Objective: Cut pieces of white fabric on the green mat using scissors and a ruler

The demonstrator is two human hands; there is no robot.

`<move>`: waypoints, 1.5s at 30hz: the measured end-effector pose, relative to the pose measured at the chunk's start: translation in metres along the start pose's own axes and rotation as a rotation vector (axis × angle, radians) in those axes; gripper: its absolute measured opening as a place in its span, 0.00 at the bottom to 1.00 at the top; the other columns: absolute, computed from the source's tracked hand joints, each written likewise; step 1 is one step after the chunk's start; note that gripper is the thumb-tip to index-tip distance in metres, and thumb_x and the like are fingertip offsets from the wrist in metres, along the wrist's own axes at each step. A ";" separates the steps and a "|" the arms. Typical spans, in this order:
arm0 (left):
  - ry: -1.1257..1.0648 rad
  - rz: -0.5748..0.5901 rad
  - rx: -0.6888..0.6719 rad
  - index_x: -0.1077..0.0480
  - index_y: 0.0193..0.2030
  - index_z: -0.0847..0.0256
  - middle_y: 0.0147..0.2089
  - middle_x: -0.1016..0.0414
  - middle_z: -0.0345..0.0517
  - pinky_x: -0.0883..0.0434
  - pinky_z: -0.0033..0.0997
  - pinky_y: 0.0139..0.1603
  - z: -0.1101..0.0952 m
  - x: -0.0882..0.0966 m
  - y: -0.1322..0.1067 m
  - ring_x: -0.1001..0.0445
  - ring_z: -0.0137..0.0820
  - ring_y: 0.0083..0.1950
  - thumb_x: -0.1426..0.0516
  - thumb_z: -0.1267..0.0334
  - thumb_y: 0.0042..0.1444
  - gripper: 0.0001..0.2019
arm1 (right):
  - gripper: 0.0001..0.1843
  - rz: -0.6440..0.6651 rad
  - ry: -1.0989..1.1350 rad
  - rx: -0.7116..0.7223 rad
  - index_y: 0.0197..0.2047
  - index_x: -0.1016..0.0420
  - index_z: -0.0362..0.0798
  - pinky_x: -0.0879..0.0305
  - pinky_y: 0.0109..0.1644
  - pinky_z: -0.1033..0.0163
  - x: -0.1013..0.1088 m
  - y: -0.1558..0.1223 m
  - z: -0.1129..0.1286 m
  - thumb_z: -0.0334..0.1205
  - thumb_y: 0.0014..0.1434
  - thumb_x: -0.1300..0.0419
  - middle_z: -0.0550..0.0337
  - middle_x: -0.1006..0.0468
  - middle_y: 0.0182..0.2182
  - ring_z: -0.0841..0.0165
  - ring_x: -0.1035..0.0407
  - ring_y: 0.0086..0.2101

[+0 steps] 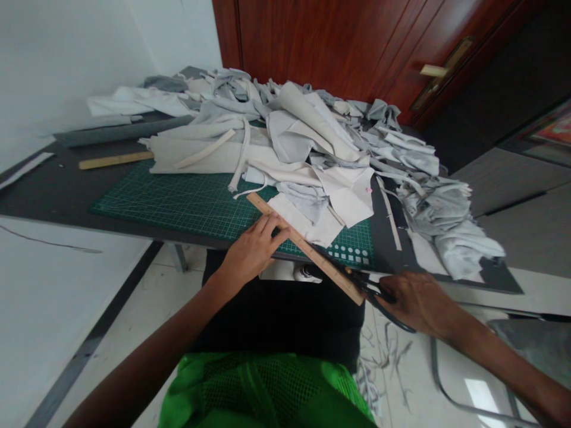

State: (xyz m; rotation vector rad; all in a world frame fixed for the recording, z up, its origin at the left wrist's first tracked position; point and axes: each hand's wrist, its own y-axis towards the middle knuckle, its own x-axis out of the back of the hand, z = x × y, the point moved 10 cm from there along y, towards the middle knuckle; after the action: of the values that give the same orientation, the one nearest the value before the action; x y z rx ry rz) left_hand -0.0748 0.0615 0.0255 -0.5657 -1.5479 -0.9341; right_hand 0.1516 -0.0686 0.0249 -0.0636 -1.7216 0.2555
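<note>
My left hand [252, 249] grips a wooden ruler [328, 270] near its middle, fingers over the far side and thumb along the near edge. The ruler slants from the cutting mat down past the table's front edge. In my right hand [417, 303] are black-handled scissors [372, 289], their blades lying alongside the ruler and partly hidden. Just beyond the ruler lies a cream fabric piece [325, 230], with a small grey scrap [306, 199] on top. Both rest over the green cutting mat [187, 199].
A large heap of grey and cream fabric pieces [307, 122] covers the table's back. A second wooden strip [116, 160] lies at left, and crumpled cloth [446, 208] sits at right. Fabric strips [383, 362] litter the floor. Behind stands a brown door [321, 47].
</note>
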 end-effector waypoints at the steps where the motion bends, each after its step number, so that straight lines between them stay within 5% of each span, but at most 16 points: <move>1: -0.003 0.000 0.001 0.35 0.62 0.60 0.65 0.36 0.61 0.29 0.51 0.67 0.000 0.000 0.000 0.38 0.54 0.72 0.31 0.73 0.50 0.33 | 0.21 -0.002 -0.015 0.010 0.26 0.25 0.49 0.46 0.32 0.60 0.000 0.000 0.001 0.50 0.67 0.44 0.56 0.23 0.21 0.63 0.27 0.25; 16: -0.022 -0.001 0.000 0.35 0.63 0.60 0.66 0.36 0.62 0.28 0.52 0.66 0.001 -0.002 0.000 0.38 0.55 0.71 0.30 0.71 0.50 0.34 | 0.24 -0.055 -0.133 0.014 0.24 0.23 0.48 0.47 0.29 0.61 0.010 0.004 -0.002 0.52 0.67 0.43 0.55 0.22 0.19 0.64 0.26 0.23; 30: 0.000 -0.008 -0.007 0.35 0.63 0.61 0.65 0.36 0.62 0.28 0.52 0.65 0.000 -0.001 0.000 0.37 0.55 0.70 0.30 0.71 0.49 0.34 | 0.27 0.072 -0.008 -0.002 0.23 0.26 0.50 0.46 0.32 0.59 0.003 0.002 -0.003 0.57 0.68 0.47 0.56 0.23 0.21 0.61 0.27 0.26; 45: 0.000 -0.024 -0.004 0.37 0.64 0.60 0.67 0.36 0.62 0.29 0.51 0.67 0.001 0.000 -0.002 0.37 0.53 0.71 0.30 0.72 0.49 0.36 | 0.23 -0.054 -0.039 0.020 0.23 0.25 0.49 0.44 0.33 0.59 0.001 0.008 0.003 0.50 0.67 0.44 0.54 0.21 0.21 0.60 0.24 0.26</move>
State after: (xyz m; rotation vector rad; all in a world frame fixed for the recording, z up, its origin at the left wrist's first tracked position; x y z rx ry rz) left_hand -0.0767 0.0612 0.0250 -0.5510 -1.5559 -0.9561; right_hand 0.1478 -0.0613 0.0239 0.0024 -1.7571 0.2356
